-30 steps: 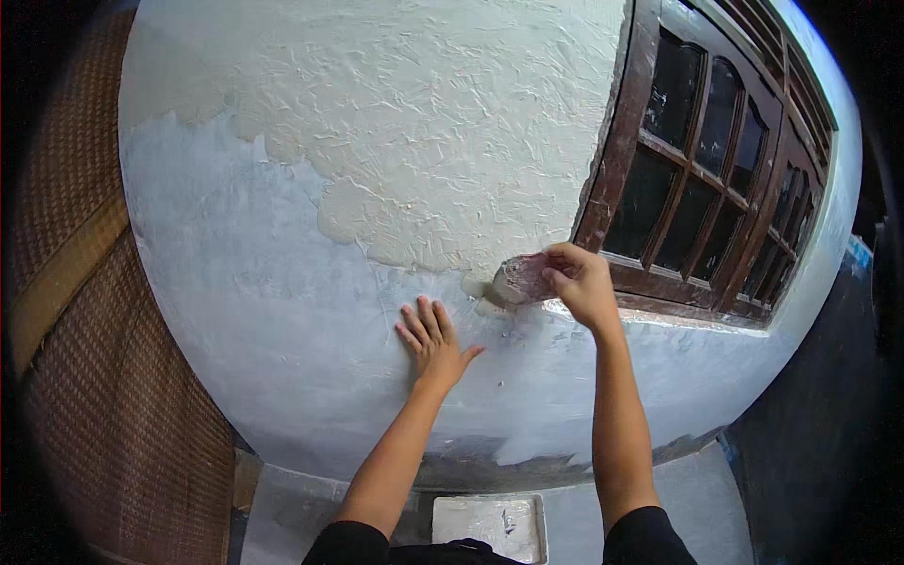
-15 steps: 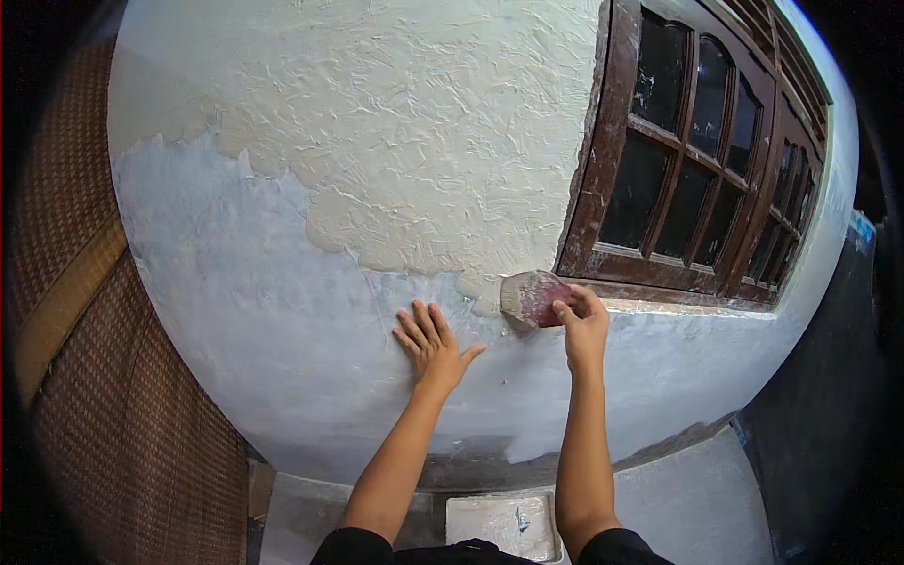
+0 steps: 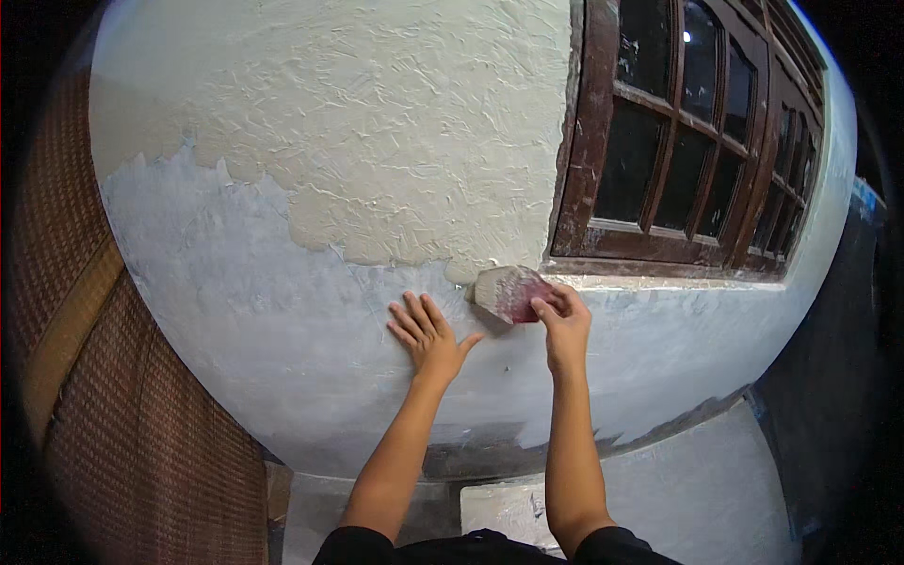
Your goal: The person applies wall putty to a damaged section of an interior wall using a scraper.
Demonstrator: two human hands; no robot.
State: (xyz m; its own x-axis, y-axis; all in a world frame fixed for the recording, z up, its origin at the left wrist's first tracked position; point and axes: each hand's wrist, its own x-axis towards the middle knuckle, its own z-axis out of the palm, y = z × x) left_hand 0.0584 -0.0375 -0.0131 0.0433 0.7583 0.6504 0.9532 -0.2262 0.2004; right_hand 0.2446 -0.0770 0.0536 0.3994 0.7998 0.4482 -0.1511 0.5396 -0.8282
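Observation:
My right hand (image 3: 567, 330) pinches a flat, reddish-purple putty spreader (image 3: 516, 294) between thumb and fingers. Cream paste coats much of its blade. The blade lies against the wall (image 3: 282, 377), just below the lower left corner of the window, at the lower edge of a rough cream coat of putty (image 3: 405, 141). To the left, my left hand (image 3: 433, 347) rests flat on the bare grey-white wall with its fingers spread, holding nothing. Its fingertips are a little below the ragged putty edge.
A brown wooden window (image 3: 659, 179) with dark panes fills the upper right. Woven brown matting (image 3: 160, 424) with a wooden strip (image 3: 71, 334) stands at the left. Below, between my forearms, a tray with cream paste (image 3: 499, 508) sits on the grey floor ledge, partly cut off.
My right hand has drawn the spreader a short way left, away from the window corner. My left hand stays at the same spot on the wall. The whole view has shifted slightly.

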